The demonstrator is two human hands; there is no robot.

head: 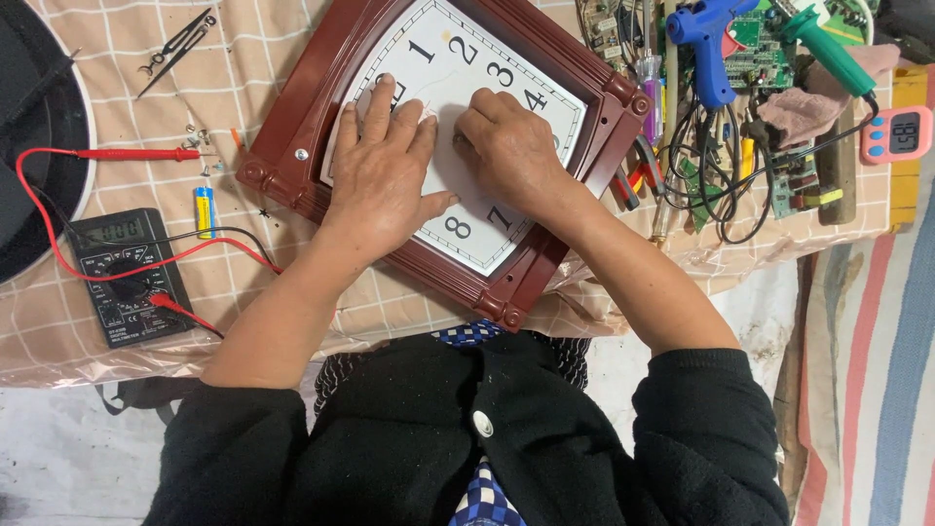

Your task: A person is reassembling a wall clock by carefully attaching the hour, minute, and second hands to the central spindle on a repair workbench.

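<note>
Black sleeves (467, 438) lead up to the left hand (385, 161), spread flat on the white clock face (458, 78), and the right hand (506, 146), curled knuckles-down beside it, inside the dark red frame (312, 107) on the checked surface (117, 97).

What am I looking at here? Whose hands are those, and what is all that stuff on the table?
This one picture comes from a camera worn on a person's head, looking down at their own two bare hands. The left hand lies flat on the white face of a dark red square-framed wall clock. The right hand is curled on the face beside it; nothing shows in its grip. Around the clock, on the checked beige cloth, lie a black multimeter with red leads, a small blue and yellow battery and a blue glue gun.
</note>
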